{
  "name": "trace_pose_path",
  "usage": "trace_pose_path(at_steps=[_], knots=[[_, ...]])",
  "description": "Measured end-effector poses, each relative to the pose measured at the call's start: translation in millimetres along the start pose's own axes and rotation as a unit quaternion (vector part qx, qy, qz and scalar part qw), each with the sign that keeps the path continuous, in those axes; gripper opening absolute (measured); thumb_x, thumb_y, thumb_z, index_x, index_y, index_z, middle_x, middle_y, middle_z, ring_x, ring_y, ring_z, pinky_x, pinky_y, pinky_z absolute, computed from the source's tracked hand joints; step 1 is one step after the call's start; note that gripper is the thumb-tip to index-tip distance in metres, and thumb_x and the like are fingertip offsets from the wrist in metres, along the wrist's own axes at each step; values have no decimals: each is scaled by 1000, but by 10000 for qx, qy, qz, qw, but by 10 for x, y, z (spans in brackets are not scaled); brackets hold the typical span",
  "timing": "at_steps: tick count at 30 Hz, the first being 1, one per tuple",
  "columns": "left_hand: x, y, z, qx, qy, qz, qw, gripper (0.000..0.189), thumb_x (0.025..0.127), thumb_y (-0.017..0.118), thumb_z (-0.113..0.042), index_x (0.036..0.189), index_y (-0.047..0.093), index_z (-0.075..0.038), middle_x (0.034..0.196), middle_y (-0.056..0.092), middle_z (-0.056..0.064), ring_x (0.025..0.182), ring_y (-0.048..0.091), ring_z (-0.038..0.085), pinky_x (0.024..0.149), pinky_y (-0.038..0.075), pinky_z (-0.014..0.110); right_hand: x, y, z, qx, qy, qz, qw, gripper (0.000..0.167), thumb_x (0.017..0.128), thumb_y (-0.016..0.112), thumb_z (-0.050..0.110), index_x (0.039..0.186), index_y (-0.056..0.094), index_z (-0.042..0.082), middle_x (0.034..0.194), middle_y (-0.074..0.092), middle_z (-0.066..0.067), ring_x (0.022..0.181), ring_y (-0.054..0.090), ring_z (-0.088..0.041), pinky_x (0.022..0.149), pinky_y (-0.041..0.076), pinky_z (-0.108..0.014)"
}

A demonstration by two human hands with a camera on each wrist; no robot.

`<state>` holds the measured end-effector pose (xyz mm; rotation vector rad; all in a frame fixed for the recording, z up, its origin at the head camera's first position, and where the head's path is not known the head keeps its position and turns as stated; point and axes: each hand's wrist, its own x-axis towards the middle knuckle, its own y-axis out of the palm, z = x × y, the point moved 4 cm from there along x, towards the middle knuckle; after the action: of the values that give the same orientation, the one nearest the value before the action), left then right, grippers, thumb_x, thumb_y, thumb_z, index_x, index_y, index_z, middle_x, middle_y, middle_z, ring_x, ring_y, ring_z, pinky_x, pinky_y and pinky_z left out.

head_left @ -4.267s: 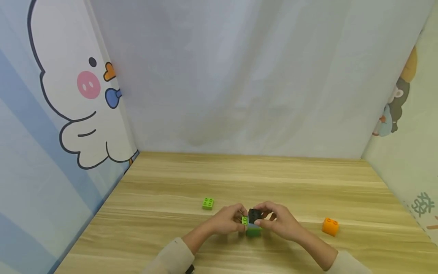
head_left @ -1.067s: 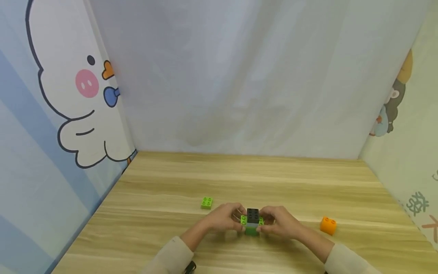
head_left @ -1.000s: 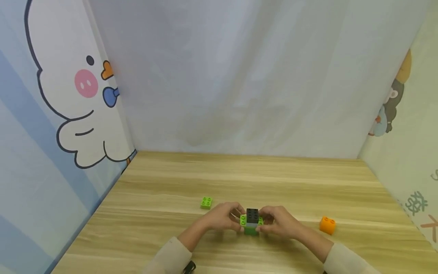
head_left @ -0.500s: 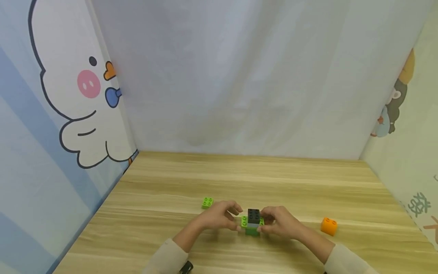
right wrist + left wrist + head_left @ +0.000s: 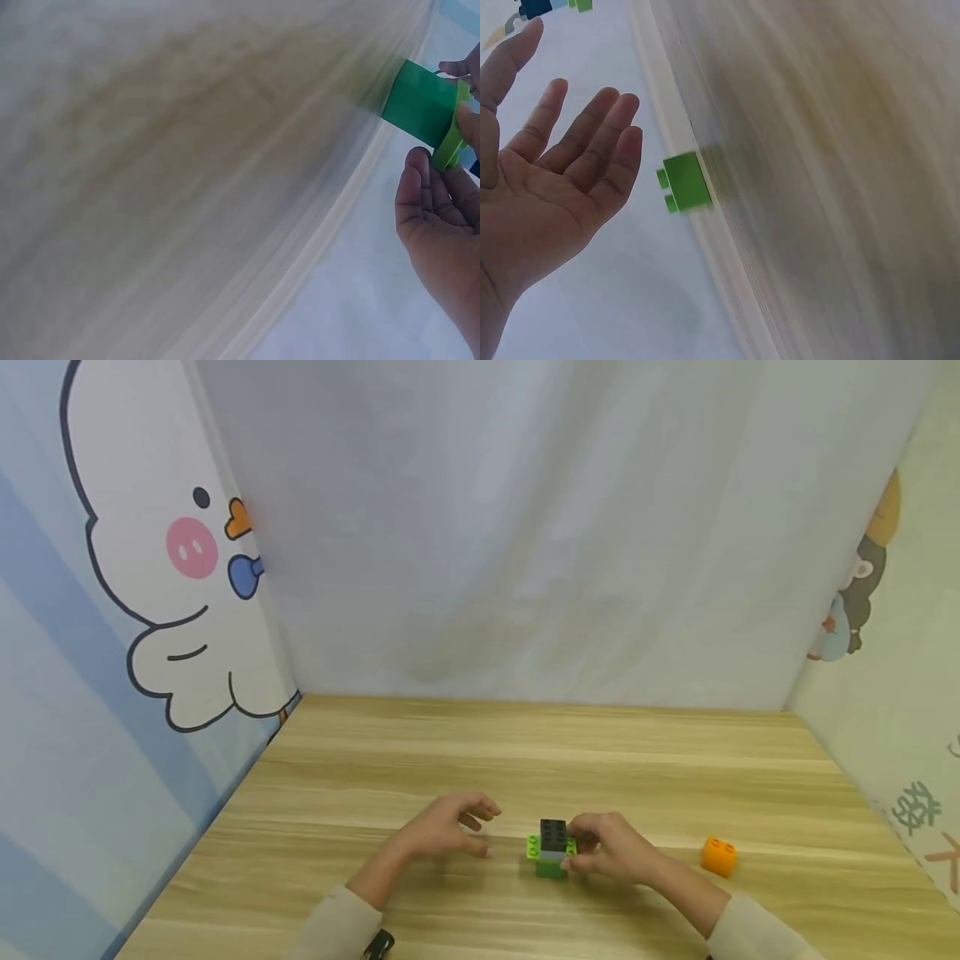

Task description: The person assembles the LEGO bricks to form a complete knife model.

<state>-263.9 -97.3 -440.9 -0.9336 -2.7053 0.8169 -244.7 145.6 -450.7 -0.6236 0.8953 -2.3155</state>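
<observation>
A small stack of toy building bricks stands on the table: a dark green brick [image 5: 420, 103] below, a lime green plate [image 5: 533, 847] jutting out on both sides, a grey layer, and a black brick [image 5: 553, 833] on top. From the right, my right hand [image 5: 611, 852] pinches the stack at the lime plate between thumb and fingers. My left hand [image 5: 446, 828] is off to the stack's left, fingers spread and holding nothing. A loose lime green brick [image 5: 686, 182] lies close by it in the left wrist view; in the head view that hand hides it.
An orange brick [image 5: 718, 857] lies to the right, beyond the right hand. A pale curtain [image 5: 525, 527] closes off the back of the wooden table [image 5: 637, 760], with printed panels at both sides.
The black brick, tilted in my right hand earlier, now sits level atop the stack. My left hand has let go of the stack and moved left, over to the loose lime brick.
</observation>
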Motion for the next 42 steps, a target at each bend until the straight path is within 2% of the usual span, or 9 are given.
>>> trace_pose_path(at_steps=[3, 10, 15, 22, 32, 42], knots=[[-31, -60, 30, -10, 63, -101, 9999, 49, 77, 77, -13, 120, 55, -8, 122, 55, 10, 103, 55, 31, 83, 47, 36, 0, -7, 2, -14, -7, 5, 10000, 33, 79, 75, 21, 98, 63, -3, 77, 60, 8, 67, 55, -4, 61, 49, -24], [-94, -196, 100, -51, -110, -389, 9992, 55, 72, 81, -17, 121, 56, -7, 121, 55, 16, 101, 56, 33, 79, 49, 37, 29, -10, -3, -23, 60, 15, 10000, 35, 79, 75, 21, 100, 63, -4, 77, 61, 7, 67, 56, -5, 62, 50, -24], [-112, -276, 105, -1, 6, -491, 9988, 58, 70, 82, -15, 121, 56, -5, 120, 55, 19, 99, 56, 36, 79, 49, 38, 41, -9, -23, -28, 113, 37, 9999, 36, 79, 75, 22, 101, 62, -5, 78, 61, 7, 68, 56, -5, 63, 50, -24], [-122, -383, 141, 102, -113, -653, 9977, 56, 72, 81, -14, 121, 56, -6, 120, 55, 16, 100, 56, 34, 78, 49, 40, 56, -25, -30, -44, 170, 68, 9998, 37, 79, 75, 22, 101, 62, -5, 79, 61, 6, 68, 56, -5, 63, 50, -24], [-157, -483, 241, 62, -160, -860, 9962, 56, 70, 82, -11, 120, 57, -5, 121, 54, 18, 101, 54, 39, 75, 50, 41, 54, -29, -23, -1, 295, 106, 9995, 36, 79, 75, 22, 100, 63, -4, 80, 61, 5, 69, 55, -6, 61, 49, -24], [-122, -514, 394, -146, -655, -964, 9931, 58, 69, 82, -11, 121, 57, -7, 123, 52, 15, 104, 53, 35, 77, 50, 40, 57, -10, -23, 10, 295, 110, 9995, 37, 79, 75, 21, 101, 62, -5, 82, 62, 3, 70, 56, -6, 62, 50, -24]])
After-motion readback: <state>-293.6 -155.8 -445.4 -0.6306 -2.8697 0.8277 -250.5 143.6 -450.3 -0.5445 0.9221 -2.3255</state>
